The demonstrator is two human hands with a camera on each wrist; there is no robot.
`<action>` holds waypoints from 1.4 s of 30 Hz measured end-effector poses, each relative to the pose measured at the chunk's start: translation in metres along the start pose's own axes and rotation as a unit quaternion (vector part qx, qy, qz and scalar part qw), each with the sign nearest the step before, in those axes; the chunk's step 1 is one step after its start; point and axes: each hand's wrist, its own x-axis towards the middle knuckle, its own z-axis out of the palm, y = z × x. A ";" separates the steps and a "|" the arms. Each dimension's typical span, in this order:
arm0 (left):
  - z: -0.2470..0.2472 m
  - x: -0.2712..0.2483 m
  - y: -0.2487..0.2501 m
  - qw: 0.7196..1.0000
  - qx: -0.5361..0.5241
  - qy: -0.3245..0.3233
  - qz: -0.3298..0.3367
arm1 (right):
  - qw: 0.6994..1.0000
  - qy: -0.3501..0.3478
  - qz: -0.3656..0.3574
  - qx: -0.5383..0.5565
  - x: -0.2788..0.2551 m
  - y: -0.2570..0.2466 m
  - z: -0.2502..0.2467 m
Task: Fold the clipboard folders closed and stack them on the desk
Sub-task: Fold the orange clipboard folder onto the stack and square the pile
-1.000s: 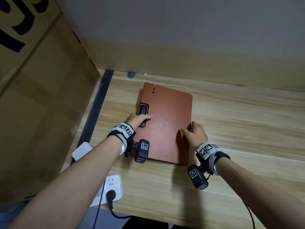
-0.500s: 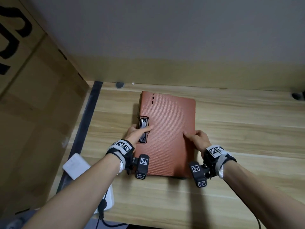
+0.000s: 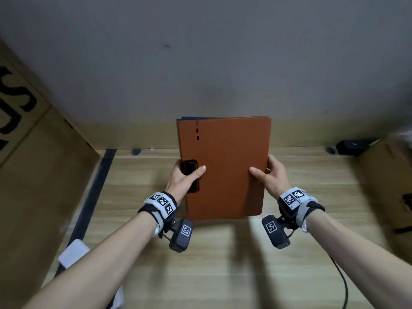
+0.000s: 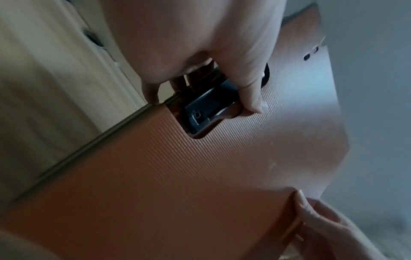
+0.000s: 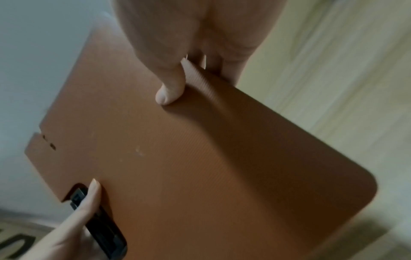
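Note:
A brown clipboard folder (image 3: 225,168), folded closed, hangs in the air above the wooden desk (image 3: 223,264), tilted up toward the wall. A blue edge shows at its top left, possibly a second folder beneath. My left hand (image 3: 185,177) grips its left edge at the black clip (image 3: 189,175), thumb on the cover. My right hand (image 3: 266,175) grips the right edge, thumb on top and fingers underneath. The left wrist view shows the ribbed cover (image 4: 200,176) and clip (image 4: 206,109) under my thumb; the right wrist view shows my thumb on the cover (image 5: 177,158).
A cardboard box (image 3: 33,175) stands along the desk's left side, with a white power strip (image 3: 73,253) near it. Another cardboard box (image 3: 390,186) and a small black object (image 3: 350,147) sit at the right. A grey wall (image 3: 200,63) runs behind the desk.
The folder lay flat on the desk under both hands; now both hands grip its side edges and have lifted it off the desk and tilted it up.

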 end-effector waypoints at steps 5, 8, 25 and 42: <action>0.032 -0.009 0.005 0.998 0.037 0.004 0.041 | 0.999 0.009 -0.050 -0.015 -0.011 0.007 -0.035; 0.050 -0.018 -0.005 0.999 0.035 -0.004 0.029 | 0.998 0.001 -0.023 -0.059 -0.019 0.026 -0.052; 0.060 -0.020 0.026 0.996 0.013 -0.030 0.080 | 0.987 0.036 0.062 0.140 -0.022 0.008 -0.043; 0.072 -0.036 0.070 0.963 0.034 0.172 0.203 | 0.973 0.146 -0.018 0.181 -0.006 -0.012 -0.040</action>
